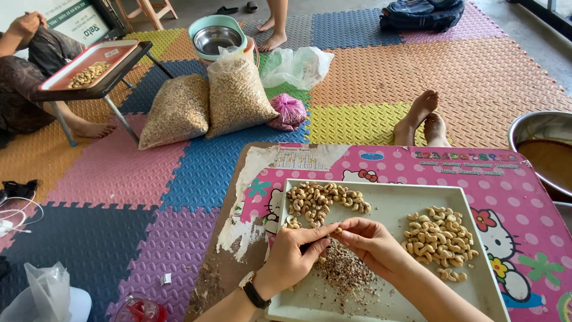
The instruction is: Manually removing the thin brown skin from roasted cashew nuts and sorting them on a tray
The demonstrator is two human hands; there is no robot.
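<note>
A pale green tray [390, 206] lies on a small pink cartoon-printed table [512, 197]. My left hand [295, 253] and my right hand [369, 238] meet over the tray's middle, pinching one cashew nut [338, 230] between their fingertips. My left hand also seems to grip a small dark tool. A pile of cashews [325, 200] lies at the tray's upper left. Another cashew pile [438, 235] sits at its right. Brown peel scraps [345, 271] are heaped under my hands. A dark watch is on my left wrist.
Two clear bags of nuts [205, 104] stand on the coloured foam floor mat [357, 83]. A person sits at left with a red tray of nuts [89, 68] on a small table. Another person's feet [271, 33] are beyond. A metal basin [545, 149] is at right.
</note>
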